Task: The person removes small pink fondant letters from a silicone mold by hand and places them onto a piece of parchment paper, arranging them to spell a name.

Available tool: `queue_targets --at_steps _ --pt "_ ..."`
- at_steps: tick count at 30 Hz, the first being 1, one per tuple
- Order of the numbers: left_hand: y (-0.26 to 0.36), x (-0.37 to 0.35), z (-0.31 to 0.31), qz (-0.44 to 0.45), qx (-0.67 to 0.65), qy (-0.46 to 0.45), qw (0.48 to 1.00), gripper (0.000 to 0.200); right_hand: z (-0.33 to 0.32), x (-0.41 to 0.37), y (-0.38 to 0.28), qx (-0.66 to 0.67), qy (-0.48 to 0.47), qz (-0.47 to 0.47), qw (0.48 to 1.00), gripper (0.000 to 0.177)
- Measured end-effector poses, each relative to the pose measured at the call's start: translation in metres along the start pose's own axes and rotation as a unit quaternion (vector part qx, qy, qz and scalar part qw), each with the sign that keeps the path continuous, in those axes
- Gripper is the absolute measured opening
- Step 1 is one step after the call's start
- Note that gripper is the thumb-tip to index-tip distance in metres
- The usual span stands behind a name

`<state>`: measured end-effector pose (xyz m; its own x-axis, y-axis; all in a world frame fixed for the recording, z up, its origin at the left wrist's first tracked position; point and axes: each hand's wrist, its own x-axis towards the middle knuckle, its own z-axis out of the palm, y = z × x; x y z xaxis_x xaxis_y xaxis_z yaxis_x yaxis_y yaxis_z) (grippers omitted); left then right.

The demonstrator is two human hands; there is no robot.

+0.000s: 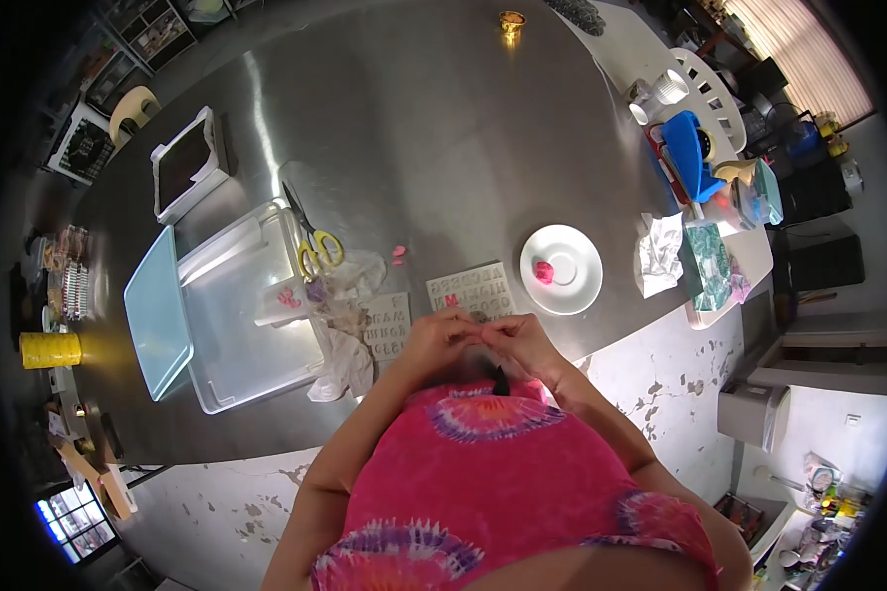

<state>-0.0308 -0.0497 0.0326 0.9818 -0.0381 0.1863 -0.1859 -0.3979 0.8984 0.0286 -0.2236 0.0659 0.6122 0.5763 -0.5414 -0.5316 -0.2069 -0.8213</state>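
While our forearms reach in over the near edge of the metal table (414, 128), we bring our left hand (443, 337) and our right hand (522, 343) together in front of our pink tie-dye top (503, 443). We bend the fingers of both and let their tips meet, yet whether either grip is closed on something we cannot tell, since anything between the tips is too small to make out. Just beyond our hands we have the right grey letter mould (475, 286), partly covered by them, with a pink piece (451, 300) on its face; beside it, nearer our left arm, lies the left grey letter mould (388, 323). Past the moulds we see small pink bits (398, 255) on the metal. To the right of the moulds we have a white plate (583, 258) with a pink lump (544, 273) on it, left of its middle. On our left, crumpled clear plastic (358, 274) lies beside a clear container (256, 360), and scissors with yellow handles (319, 254) rest near the container's far right corner. A pale blue lid (156, 315) leans along the container's left side. Right of the plate we see crumpled white wrapping (659, 254) and a green packet (708, 268).
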Motion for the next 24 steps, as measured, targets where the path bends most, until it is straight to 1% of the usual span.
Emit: queue_targets --at_steps 1,3,4,6,7,9,10,12,13,15,16,18,19,21,22,24 --pt "-0.001 0.003 0.001 0.000 0.001 -0.001 1.000 0.010 -0.004 0.003 0.005 0.001 0.000 0.000 1.000 0.017" --pt "0.001 0.009 0.000 0.010 0.020 0.006 1.000 0.017 -0.012 0.013 0.018 -0.077 0.046 -0.006 0.996 0.019" --pt "0.004 0.011 0.000 0.009 0.021 0.004 1.000 0.017 -0.014 0.014 0.021 -0.075 0.046 -0.006 0.996 0.019" --pt "0.011 0.015 0.001 -0.009 0.004 -0.013 1.000 0.017 -0.018 0.017 0.022 -0.141 0.076 -0.041 0.986 0.021" --pt "0.007 0.016 0.003 -0.010 0.005 -0.013 1.000 0.017 -0.019 0.018 0.020 -0.140 0.074 -0.041 0.987 0.021" --pt "0.002 0.020 0.005 0.020 0.073 0.003 0.997 0.016 -0.021 0.017 0.014 -0.050 0.033 -0.030 0.998 0.021" --pt "0.002 0.022 0.006 0.017 0.074 0.003 0.997 0.016 -0.022 0.018 0.011 -0.050 0.031 -0.029 0.998 0.021" --pt "0.002 0.025 0.007 -0.061 0.049 -0.012 0.997 0.014 -0.026 0.020 0.006 0.010 -0.022 -0.037 0.999 0.021" --pt "0.002 0.025 0.009 -0.063 0.049 -0.011 0.997 0.014 -0.027 0.021 0.003 0.010 -0.024 -0.035 0.999 0.021" --pt "0.001 0.026 0.011 -0.066 -0.016 0.016 0.998 0.014 -0.029 0.024 -0.001 -0.027 -0.026 -0.014 0.999 0.014" --pt "-0.001 0.026 0.012 -0.068 -0.015 0.017 0.997 0.014 -0.031 0.026 0.002 -0.027 -0.028 -0.013 0.999 0.014" --pt "-0.004 0.027 0.012 0.008 0.088 0.006 0.996 0.012 -0.036 0.032 0.008 -0.077 -0.053 -0.022 0.995 0.017" --pt "-0.003 0.027 0.013 0.006 0.088 0.007 0.996 0.012 -0.035 0.034 0.009 -0.078 -0.056 -0.021 0.995 0.017" --pt "0.001 0.027 0.017 -0.019 0.175 0.018 0.984 0.012 -0.030 0.039 0.009 -0.172 0.028 -0.038 0.984 0.022" --pt "0.001 0.027 0.019 -0.019 0.176 0.019 0.984 0.012 -0.029 0.039 0.007 -0.172 0.026 -0.038 0.984 0.022" --pt "0.000 0.027 0.023 -0.042 0.170 0.061 0.983 0.011 -0.028 0.038 0.001 -0.209 0.055 -0.060 0.975 0.020"
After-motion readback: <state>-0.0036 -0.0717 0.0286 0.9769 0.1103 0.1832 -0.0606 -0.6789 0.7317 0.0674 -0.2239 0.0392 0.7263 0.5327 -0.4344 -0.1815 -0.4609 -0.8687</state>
